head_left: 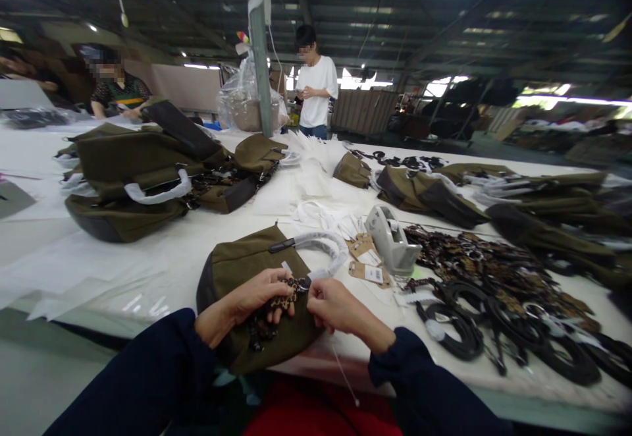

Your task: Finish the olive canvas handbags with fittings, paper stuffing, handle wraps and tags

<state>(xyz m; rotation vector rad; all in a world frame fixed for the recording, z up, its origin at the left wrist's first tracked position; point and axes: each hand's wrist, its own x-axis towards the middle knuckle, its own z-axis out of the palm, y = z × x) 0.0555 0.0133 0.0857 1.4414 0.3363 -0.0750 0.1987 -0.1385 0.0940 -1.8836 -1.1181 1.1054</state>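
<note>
An olive-green handbag [247, 251] with dark trim lies on the table in front of me, its handle [328, 248] wrapped in clear plastic. My left hand [254, 294] is closed around a leopard-print bag charm [282, 299] over the bag's front. The charm's dark ends [259, 337] hang below my fingers, beside a metal clasp [302, 284]. Just right of the clasp, my right hand [338, 304] is pinched shut at the base of the handle. From under it a thin white string [345, 373] dangles past the table edge; its upper end is hidden by the fingers.
A tape dispenser [392, 242] and brown cardboard tags [368, 271] stand right of the bag. Further right are a heap of leopard-print pieces [494, 268] and coiled black straps [457, 334]. More olive bags [128, 159] are piled left. Two people [316, 80] are beyond the table.
</note>
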